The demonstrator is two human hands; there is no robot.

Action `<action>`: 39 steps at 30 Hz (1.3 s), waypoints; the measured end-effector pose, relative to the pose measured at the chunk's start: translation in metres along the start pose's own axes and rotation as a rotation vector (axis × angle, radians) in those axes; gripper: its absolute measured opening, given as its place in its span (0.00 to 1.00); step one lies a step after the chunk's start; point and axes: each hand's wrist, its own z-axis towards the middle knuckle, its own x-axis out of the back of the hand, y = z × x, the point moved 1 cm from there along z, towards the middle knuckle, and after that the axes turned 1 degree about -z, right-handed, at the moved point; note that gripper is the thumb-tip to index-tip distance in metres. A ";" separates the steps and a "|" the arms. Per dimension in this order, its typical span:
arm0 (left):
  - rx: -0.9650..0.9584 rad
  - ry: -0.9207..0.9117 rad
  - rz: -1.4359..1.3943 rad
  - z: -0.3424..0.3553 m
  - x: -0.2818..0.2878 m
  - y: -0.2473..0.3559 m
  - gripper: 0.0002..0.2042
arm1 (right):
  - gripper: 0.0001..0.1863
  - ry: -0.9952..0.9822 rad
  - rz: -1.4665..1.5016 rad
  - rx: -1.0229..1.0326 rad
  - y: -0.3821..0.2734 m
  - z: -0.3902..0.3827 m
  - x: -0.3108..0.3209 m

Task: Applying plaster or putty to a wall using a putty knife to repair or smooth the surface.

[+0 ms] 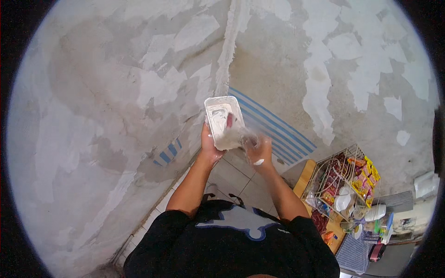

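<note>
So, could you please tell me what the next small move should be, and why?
I'd probably steady the tray with the left hand: the tray holds soft-looking white paste, and the right hand is blurred beside its near right corner.

I can read no words or numbers anywhere here. The small pale lettering on my black shirt is too tiny, and the bright yellow packets show only blurred markings.
</note>
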 end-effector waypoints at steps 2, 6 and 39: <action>0.038 -0.038 -0.003 0.002 0.002 0.001 0.25 | 0.12 -0.113 0.049 -0.065 0.004 0.013 0.007; 0.038 0.090 0.078 0.009 -0.010 -0.004 0.26 | 0.15 0.153 -0.205 0.143 0.028 0.051 0.003; -0.013 -0.080 0.089 0.017 -0.022 -0.006 0.28 | 0.13 -0.060 -0.174 0.176 0.027 0.050 -0.009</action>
